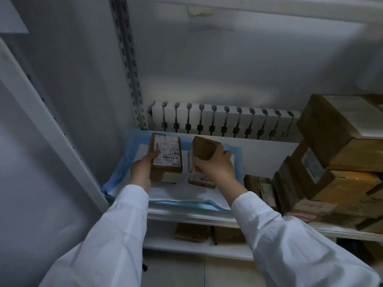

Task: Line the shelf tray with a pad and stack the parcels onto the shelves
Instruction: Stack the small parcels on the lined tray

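The label (167, 151) on the left parcel (165, 175) is too blurred to read. The left hand (142, 169) shows only its thumb on top, and its fingers are hidden behind the parcel. The right hand (217, 164) covers the 3 o'clock side of the right parcel (204, 149). At 3 o'clock, the stacked boxes (339, 154) are cut off by the view's edge. At 6 o'clock, the lower-shelf parcels (192, 232) sit half hidden beneath the shelf lip (186, 216).

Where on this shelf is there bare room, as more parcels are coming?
Free: the pad's front strip, between the labelled parcel, the brown parcel and the shelf lip; and the bare shelf between the pad's right edge and the stacked cartons. Crowded: the right end, where cartons pile up.
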